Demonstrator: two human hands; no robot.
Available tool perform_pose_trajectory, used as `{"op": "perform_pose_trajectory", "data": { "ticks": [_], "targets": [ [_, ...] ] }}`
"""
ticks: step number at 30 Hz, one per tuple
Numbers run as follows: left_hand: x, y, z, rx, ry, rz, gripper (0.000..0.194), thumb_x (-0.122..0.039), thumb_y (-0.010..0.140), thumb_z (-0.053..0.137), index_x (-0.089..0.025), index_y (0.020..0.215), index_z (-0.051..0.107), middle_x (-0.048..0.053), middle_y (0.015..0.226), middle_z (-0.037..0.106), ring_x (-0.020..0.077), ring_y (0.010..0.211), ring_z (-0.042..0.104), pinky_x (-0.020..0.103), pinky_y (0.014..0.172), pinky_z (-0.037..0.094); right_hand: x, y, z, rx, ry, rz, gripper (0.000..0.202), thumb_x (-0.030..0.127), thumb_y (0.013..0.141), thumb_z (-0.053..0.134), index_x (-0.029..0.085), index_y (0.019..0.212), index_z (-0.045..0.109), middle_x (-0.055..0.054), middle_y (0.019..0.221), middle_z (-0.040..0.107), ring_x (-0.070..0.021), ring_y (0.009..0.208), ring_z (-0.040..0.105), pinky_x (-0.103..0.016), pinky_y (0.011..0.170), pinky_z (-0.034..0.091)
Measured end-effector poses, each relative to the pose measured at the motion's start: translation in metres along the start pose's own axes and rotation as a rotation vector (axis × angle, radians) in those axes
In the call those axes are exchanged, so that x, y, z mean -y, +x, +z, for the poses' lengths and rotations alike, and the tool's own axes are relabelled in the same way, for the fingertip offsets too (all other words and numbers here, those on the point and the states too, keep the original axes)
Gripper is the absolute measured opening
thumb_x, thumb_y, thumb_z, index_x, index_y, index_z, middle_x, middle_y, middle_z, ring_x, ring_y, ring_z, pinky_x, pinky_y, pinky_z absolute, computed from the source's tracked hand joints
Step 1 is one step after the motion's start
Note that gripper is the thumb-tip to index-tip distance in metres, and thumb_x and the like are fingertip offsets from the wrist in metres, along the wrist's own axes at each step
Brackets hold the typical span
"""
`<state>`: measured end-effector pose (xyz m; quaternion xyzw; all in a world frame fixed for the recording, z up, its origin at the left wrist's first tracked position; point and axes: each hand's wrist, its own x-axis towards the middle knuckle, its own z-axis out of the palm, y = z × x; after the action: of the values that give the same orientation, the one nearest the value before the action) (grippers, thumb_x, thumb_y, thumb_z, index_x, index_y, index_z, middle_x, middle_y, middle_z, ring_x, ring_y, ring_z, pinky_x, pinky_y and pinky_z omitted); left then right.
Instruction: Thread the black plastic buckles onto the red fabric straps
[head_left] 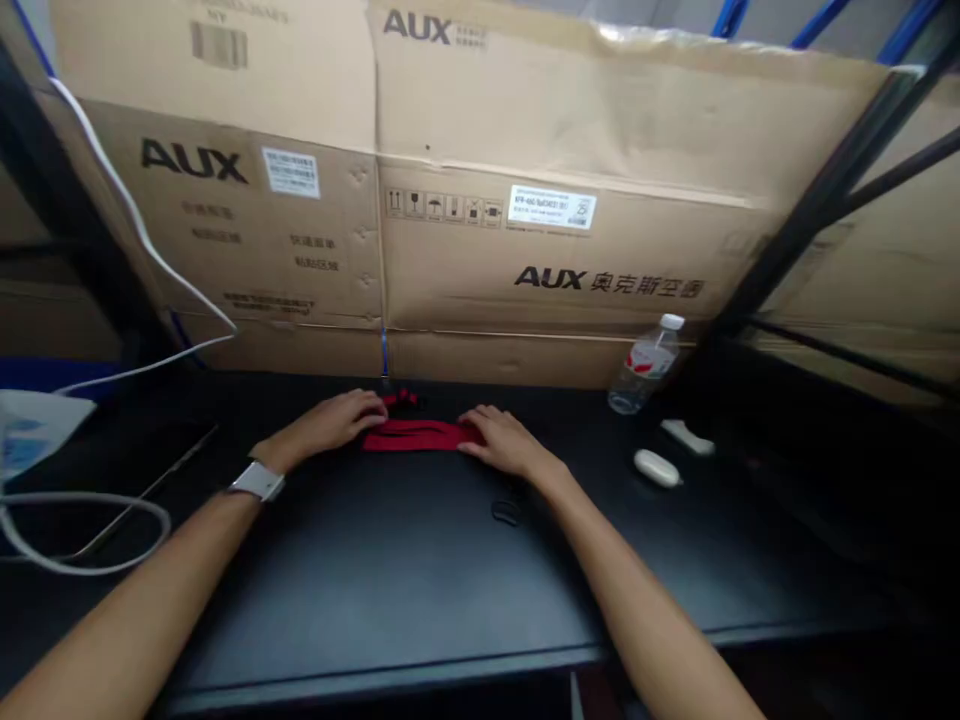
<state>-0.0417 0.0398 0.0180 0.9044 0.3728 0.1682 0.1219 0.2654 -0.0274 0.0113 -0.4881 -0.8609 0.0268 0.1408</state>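
Note:
A flat red cloth strip (420, 437) with dark lines along it lies across the black table, between my hands. At its left end, my left hand (346, 420) has its fingers and thumb bent in on the cloth. My right hand (504, 442) holds the other end, with thumb and fingers round the edge. Just behind the strip is a small red and black piece (403, 397), close to my left fingertips. A small black loop (505, 513) rests below my right wrist. The fingertips are blurred.
Large cardboard boxes (450, 270) stand behind the black table (390, 590). To the right are a plastic bottle (643, 365), a white oval case (657, 468) and a small white object (688, 437). A phone-like dark slab (150, 470) and white cable (90, 570) lie left.

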Motion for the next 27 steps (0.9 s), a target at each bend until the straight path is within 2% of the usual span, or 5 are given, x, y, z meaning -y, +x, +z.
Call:
{"op": "perform_pose_trajectory", "data": {
  "ticks": [5, 13, 19, 24, 27],
  "targets": [
    [0.006, 0.009, 0.008, -0.149, 0.087, -0.065, 0.032, -0.037, 0.094, 0.037, -0.022, 0.104, 0.063, 0.006, 0.105, 0.064, 0.0215, 0.098, 0.056, 0.031, 0.089, 0.041, 0.004, 0.000, 0.001, -0.013, -0.005, 0.006, 0.046, 0.039, 0.087, 0.057, 0.022, 0.129, 0.047, -0.012, 0.119, 0.056, -0.0238, 0.111, 0.051, -0.039, 0.091, 0.040],
    [0.011, 0.004, 0.013, -0.149, 0.300, -0.185, 0.021, -0.034, 0.091, 0.047, -0.021, 0.100, 0.061, 0.007, 0.104, 0.064, 0.0233, 0.097, 0.058, 0.030, 0.081, 0.044, 0.006, -0.001, 0.000, 0.003, -0.031, 0.014, 0.049, 0.041, 0.088, 0.054, 0.021, 0.132, 0.044, -0.013, 0.122, 0.055, -0.0259, 0.112, 0.050, -0.041, 0.091, 0.041],
    [0.005, 0.002, 0.007, -0.206, 0.383, -0.272, 0.025, -0.028, 0.093, 0.040, -0.018, 0.099, 0.062, 0.010, 0.097, 0.066, 0.0251, 0.088, 0.063, 0.031, 0.073, 0.046, 0.009, -0.001, -0.003, -0.065, -0.045, -0.020, 0.045, 0.041, 0.088, 0.056, 0.021, 0.128, 0.048, -0.012, 0.122, 0.057, -0.0255, 0.112, 0.052, -0.042, 0.092, 0.040],
    [-0.026, 0.005, -0.003, -0.503, 0.305, -0.232, 0.018, -0.027, 0.090, 0.043, -0.017, 0.094, 0.059, 0.009, 0.094, 0.065, 0.0231, 0.088, 0.062, 0.031, 0.077, 0.046, 0.033, 0.004, -0.014, -0.323, 0.002, -0.145, 0.029, 0.039, 0.092, 0.050, 0.019, 0.112, 0.058, -0.010, 0.113, 0.061, -0.0211, 0.105, 0.056, -0.037, 0.091, 0.041],
    [-0.061, 0.005, 0.002, -0.542, 0.077, -0.139, 0.016, -0.028, 0.091, 0.043, -0.019, 0.093, 0.055, 0.006, 0.088, 0.065, 0.0201, 0.079, 0.062, 0.030, 0.074, 0.046, 0.052, 0.007, -0.015, -0.452, 0.045, -0.158, 0.033, 0.038, 0.091, 0.051, 0.019, 0.118, 0.055, -0.012, 0.120, 0.056, -0.0222, 0.107, 0.055, -0.036, 0.090, 0.045]
  ]
}}
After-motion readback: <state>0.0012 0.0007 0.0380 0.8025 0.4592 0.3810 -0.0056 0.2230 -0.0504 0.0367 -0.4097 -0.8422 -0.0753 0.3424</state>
